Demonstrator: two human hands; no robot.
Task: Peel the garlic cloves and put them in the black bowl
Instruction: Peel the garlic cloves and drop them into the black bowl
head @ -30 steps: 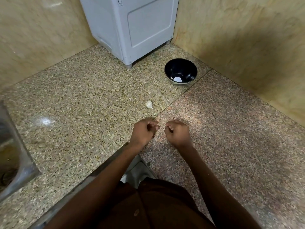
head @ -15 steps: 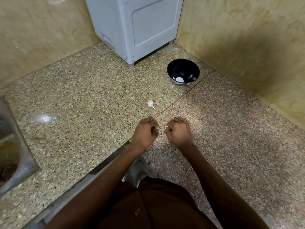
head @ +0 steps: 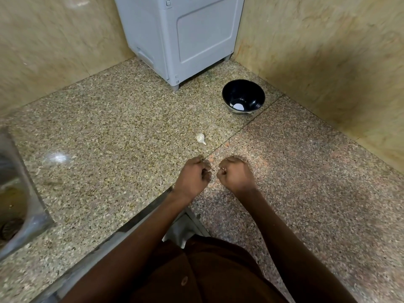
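My left hand and my right hand hover close together over the granite counter, both with curled fingers and a small gap between them. The left fingertips pinch something small, probably a garlic clove, which is mostly hidden. I see nothing in the right fist. A whitish piece of garlic with a short stem lies on the counter just beyond my hands. Further back to the right stands the black bowl, with a white piece inside it.
A grey plastic appliance stands in the back corner, left of the bowl. Beige walls close the counter at the back and right. A steel sink is at the far left. The counter's front edge runs under my forearms.
My hands have drawn slightly apart and curled tighter into fists. The garlic on the counter and the bowl have not moved.
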